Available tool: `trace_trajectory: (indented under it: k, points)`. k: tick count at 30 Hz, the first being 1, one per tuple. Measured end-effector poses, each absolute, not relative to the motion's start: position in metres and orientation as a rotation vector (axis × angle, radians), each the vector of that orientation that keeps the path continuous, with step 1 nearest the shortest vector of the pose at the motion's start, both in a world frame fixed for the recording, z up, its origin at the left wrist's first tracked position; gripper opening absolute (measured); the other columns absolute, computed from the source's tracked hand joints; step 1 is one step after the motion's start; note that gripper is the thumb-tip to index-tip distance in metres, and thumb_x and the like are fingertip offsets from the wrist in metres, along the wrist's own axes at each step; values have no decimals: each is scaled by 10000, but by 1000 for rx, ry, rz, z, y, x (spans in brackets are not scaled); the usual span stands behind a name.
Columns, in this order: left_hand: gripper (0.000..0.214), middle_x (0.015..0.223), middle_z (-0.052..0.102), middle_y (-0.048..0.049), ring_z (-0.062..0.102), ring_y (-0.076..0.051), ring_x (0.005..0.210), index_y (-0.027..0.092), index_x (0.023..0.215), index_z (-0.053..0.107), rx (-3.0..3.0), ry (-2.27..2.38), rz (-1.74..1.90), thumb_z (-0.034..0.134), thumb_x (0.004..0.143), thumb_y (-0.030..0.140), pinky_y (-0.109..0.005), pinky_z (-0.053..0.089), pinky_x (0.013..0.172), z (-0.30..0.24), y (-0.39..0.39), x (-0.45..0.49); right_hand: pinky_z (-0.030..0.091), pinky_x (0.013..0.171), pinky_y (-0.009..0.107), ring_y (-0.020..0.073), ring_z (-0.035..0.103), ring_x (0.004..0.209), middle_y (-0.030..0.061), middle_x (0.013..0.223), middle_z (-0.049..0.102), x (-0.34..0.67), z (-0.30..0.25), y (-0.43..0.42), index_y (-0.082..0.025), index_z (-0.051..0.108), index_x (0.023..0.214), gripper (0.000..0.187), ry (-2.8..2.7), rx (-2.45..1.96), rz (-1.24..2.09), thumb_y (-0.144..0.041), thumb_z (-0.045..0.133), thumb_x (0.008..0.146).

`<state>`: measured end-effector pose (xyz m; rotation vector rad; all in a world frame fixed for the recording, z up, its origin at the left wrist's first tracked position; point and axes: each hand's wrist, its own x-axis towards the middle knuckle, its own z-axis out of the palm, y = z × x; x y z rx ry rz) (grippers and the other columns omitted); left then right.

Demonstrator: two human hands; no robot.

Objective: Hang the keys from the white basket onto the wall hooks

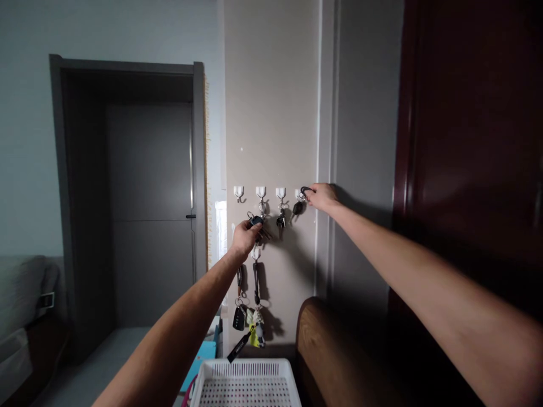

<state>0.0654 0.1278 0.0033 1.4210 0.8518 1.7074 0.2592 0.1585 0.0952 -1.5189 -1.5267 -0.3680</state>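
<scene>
A row of white wall hooks [259, 192] sits on the beige wall. My left hand [245, 237] is closed on a bunch of keys [257, 221] that hangs from the second hook. My right hand [322, 196] pinches a dark key loop [304, 190] at the rightmost hook [299, 195], with a black key fob [297, 208] dangling below it. Another key set [280, 219] hangs from the third hook. The leftmost hook [238, 193] is bare.
More keys on straps and a yellow tag [253, 322] hang from lower hooks. A white perforated basket [246, 384] stands below. A wooden rounded armrest [322, 350] lies right of it. A grey door [148, 215] is at left, a dark cabinet [470, 169] at right.
</scene>
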Motion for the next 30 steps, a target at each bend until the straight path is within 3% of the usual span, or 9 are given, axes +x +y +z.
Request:
trace_trajectory:
  k: [20,30]
  points:
    - [148,596,506,-23,451,-98,534,116,637,495,1475,921,1695,506,557,240,-249,350,535,-3,127,64,374,531,203,117,537,588,43,688,597,265,71,137,-151,567,788,237,-1472,-1403,-462,-270,408,659]
    - [134,552,497,-11,438,-84,487,115,622,499,1445,896,1698,519,550,226,-241,339,513,-2,124,63,362,514,184,119,528,617,24,661,590,261,34,138,-188,558,695,150,-1432,-1456,-158,-246,429,644]
